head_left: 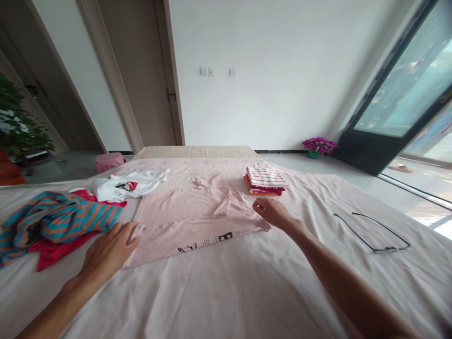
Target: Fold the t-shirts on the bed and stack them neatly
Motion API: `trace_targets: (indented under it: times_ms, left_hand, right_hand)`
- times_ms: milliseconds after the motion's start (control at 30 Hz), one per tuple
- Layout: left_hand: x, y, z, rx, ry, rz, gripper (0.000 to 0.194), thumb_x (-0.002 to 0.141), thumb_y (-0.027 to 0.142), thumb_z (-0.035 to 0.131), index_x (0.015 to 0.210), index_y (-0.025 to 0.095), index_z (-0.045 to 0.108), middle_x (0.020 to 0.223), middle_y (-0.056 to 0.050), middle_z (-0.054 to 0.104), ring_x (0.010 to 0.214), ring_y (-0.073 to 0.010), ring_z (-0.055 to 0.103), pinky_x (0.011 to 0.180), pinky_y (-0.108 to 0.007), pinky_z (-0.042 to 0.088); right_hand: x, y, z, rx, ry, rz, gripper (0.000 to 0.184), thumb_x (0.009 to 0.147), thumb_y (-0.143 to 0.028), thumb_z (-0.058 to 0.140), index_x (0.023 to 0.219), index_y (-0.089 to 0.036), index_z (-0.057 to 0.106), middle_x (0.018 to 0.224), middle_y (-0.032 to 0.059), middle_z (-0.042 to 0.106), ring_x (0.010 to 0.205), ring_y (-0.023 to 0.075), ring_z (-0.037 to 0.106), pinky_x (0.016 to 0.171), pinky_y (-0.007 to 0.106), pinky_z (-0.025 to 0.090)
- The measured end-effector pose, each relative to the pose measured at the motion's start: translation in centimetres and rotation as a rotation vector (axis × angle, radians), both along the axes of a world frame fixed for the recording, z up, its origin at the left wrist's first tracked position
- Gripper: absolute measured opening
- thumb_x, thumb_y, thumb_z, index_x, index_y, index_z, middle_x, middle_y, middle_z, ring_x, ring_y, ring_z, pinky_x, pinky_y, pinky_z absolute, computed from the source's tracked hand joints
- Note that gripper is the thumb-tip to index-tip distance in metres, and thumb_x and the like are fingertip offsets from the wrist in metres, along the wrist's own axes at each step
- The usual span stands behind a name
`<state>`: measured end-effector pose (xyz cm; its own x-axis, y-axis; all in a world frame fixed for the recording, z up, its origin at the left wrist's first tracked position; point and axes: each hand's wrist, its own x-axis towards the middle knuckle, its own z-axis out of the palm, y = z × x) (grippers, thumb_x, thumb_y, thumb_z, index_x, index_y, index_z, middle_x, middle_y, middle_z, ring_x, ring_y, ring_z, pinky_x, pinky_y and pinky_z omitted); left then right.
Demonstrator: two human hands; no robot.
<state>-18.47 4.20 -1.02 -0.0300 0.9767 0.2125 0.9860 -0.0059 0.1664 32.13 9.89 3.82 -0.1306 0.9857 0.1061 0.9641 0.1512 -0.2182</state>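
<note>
A pale pink T-shirt (197, 228) lies on the sheet in front of me, one side folded over so that black print shows along the near edge. At its left end, my left hand (111, 245) grips the edge, the thumb on top and the fingertips partly hidden. My right hand (273, 212) is closed at the right end by the sleeve, its fingers curled against the cloth. Just beyond that hand sits a stack of folded clothes (266, 179), with a red-and-white striped one on top.
Left of the T-shirt are a crumpled blue-and-orange striped garment (67, 214), red cloth (52, 256) and a white printed shirt (130, 185). Eyeglasses (381, 247) rest on the sheet at right. A pink stool (109, 161) and potted purple flowers (319, 145) stand beyond the bed.
</note>
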Motion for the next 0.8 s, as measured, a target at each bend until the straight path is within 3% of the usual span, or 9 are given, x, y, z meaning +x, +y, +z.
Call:
trace_targets:
  times_ms: [100, 200, 333, 400, 467, 600, 700, 800]
  left_hand:
    - [2.0, 1.4, 1.5, 0.049, 0.168, 0.004, 0.042, 0.088, 0.037, 0.043, 0.120, 0.019, 0.064, 0.114, -0.014, 0.066, 0.103, -0.0318, 0.063, 0.085, -0.041, 0.047]
    - [3.7, 2.0, 1.3, 0.065, 0.194, -0.012, 0.036, 0.090, 0.032, 0.043, 0.116, 0.021, 0.065, 0.113, -0.010, 0.067, 0.101, -0.0273, 0.062, 0.088, -0.038, 0.044]
    - [4.2, 1.7, -0.4, 0.109, 0.243, -0.011, 0.033, 0.091, 0.029, 0.044, 0.115, 0.023, 0.066, 0.114, -0.009, 0.067, 0.102, -0.0263, 0.060, 0.088, -0.039, 0.042]
    - [3.9, 1.4, -1.1, 0.129, 0.261, -0.011, 0.033, 0.092, 0.027, 0.043, 0.116, 0.022, 0.065, 0.115, -0.009, 0.067, 0.105, -0.0264, 0.059, 0.089, -0.039, 0.041]
    - [3.6, 1.3, -1.5, 0.147, 0.266, -0.010, 0.034, 0.092, 0.026, 0.042, 0.118, 0.022, 0.064, 0.117, -0.009, 0.067, 0.108, -0.0261, 0.058, 0.091, -0.038, 0.040]
    - [3.4, 1.6, -1.9, 0.156, 0.243, -0.004, 0.038, 0.092, 0.023, 0.041, 0.124, 0.019, 0.061, 0.121, -0.010, 0.066, 0.110, -0.0266, 0.058, 0.091, -0.039, 0.040]
    - [3.4, 1.7, -2.1, 0.153, 0.234, -0.001, 0.040, 0.092, 0.023, 0.040, 0.126, 0.018, 0.060, 0.123, -0.011, 0.066, 0.110, -0.0272, 0.059, 0.089, -0.039, 0.041]
    - [3.2, 1.7, -2.4, 0.163, 0.232, -0.004, 0.039, 0.093, 0.023, 0.039, 0.126, 0.019, 0.060, 0.124, -0.010, 0.066, 0.111, -0.0274, 0.060, 0.090, -0.039, 0.041]
  right_hand:
    - [-3.2, 1.8, 0.2, -0.028, -0.056, 0.098, 0.022, 0.087, -0.022, 0.052, 0.087, -0.021, 0.074, 0.085, 0.0072, 0.073, 0.077, 0.0202, 0.065, 0.064, 0.027, 0.038]
    - [-6.1, 3.6, -0.4, -0.082, 0.013, 0.193, 0.022, 0.086, -0.021, 0.056, 0.093, -0.020, 0.076, 0.086, 0.0079, 0.074, 0.081, 0.0210, 0.067, 0.071, 0.028, 0.044]
    - [-8.1, 5.1, -2.1, -0.070, 0.482, 0.433, 0.054, 0.083, -0.022, 0.061, 0.137, -0.025, 0.057, 0.122, 0.0077, 0.069, 0.100, 0.0192, 0.066, 0.086, 0.031, 0.051]
    - [-8.4, 5.0, -3.1, -0.043, 0.644, 0.442, 0.056, 0.083, -0.021, 0.058, 0.139, -0.025, 0.054, 0.132, 0.0080, 0.063, 0.108, 0.0193, 0.065, 0.088, 0.032, 0.053]
    - [-8.3, 4.3, -3.9, 0.021, 0.609, 0.320, 0.045, 0.084, -0.016, 0.053, 0.127, -0.024, 0.063, 0.125, 0.0068, 0.067, 0.105, 0.0194, 0.066, 0.088, 0.032, 0.052]
    - [-8.3, 2.7, -4.3, 0.129, 0.241, 0.096, 0.031, 0.082, -0.010, 0.050, 0.097, -0.025, 0.073, 0.104, 0.0047, 0.073, 0.099, 0.0214, 0.066, 0.087, 0.032, 0.049]
    - [-8.9, 2.6, -3.6, 0.072, 0.116, 0.216, 0.035, 0.080, -0.009, 0.051, 0.100, -0.026, 0.074, 0.106, 0.0056, 0.073, 0.103, 0.0235, 0.065, 0.091, 0.035, 0.049]
    - [-9.8, 3.3, -3.1, 0.102, 0.194, 0.478, 0.057, 0.078, -0.009, 0.053, 0.132, -0.026, 0.062, 0.136, 0.0065, 0.062, 0.124, 0.0237, 0.056, 0.104, 0.038, 0.044]
